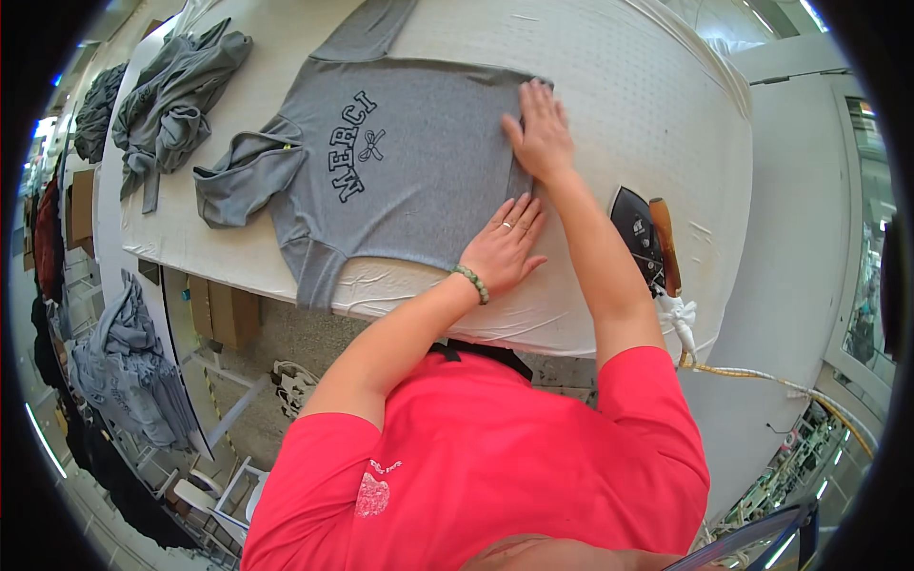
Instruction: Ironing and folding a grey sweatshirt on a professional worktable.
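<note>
A grey hooded sweatshirt (pixel 428 162) with dark lettering and a small bow print lies spread flat on the white-covered table (pixel 647 105). Its hood (pixel 243 181) points left and its hem lies to the right. My left hand (pixel 505 243) rests flat on the near corner of the hem, fingers stretched out, a ring and a green bead bracelet on it. Farther off, my right hand (pixel 541 133) lies flat across the hem near its far corner. Both hands press on the cloth without gripping it.
An iron (pixel 636 233) with a brown handle (pixel 665 243) stands at the table's right, its cord (pixel 762 374) trailing right. Crumpled grey garments (pixel 181 95) lie at the far left. Below the left edge are a cardboard box (pixel 224 312) and a heap of grey clothes (pixel 133 371).
</note>
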Demonstrator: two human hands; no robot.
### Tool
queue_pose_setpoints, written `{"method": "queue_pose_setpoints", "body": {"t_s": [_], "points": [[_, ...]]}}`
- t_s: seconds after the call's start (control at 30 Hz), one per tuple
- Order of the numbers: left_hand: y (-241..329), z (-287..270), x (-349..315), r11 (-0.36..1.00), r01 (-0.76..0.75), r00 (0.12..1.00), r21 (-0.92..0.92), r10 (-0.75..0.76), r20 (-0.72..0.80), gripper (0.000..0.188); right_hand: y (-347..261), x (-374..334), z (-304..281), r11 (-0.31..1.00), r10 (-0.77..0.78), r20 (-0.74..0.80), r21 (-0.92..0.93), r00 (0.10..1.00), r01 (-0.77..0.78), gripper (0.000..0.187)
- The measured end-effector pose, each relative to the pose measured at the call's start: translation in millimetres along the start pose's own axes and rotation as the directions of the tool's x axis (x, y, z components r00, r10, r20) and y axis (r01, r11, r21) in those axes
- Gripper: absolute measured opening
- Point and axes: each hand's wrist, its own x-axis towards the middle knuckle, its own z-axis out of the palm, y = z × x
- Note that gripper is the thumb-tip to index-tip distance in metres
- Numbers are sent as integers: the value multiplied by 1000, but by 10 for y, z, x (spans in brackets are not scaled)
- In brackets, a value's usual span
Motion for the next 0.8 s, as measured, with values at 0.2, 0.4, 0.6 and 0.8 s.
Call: {"method": "queue_pose_setpoints", "body": {"t_s": [0.2,0.4,0.6,0.8], "points": [[3,-22,-226,998,-37,999,-58,38,27,60,-357,-178,34,996,26,13,-91,1000,-25,79],[-558,-802,-1478,950,311,875,-40,-302,-379,40,-665,-1154,-326,998,50,110,21,993,-53,78],[-1220,-1236,-2492,110,917,52,-384,-986,-159,39,-997,-1510,-475,984,-160,183,107,970,142,76],[-1495,-1378,-3084,209,917,135,-341,-964,-228,36,-989,-1688,-646,976,-212,248,102,945,192,75]]}}
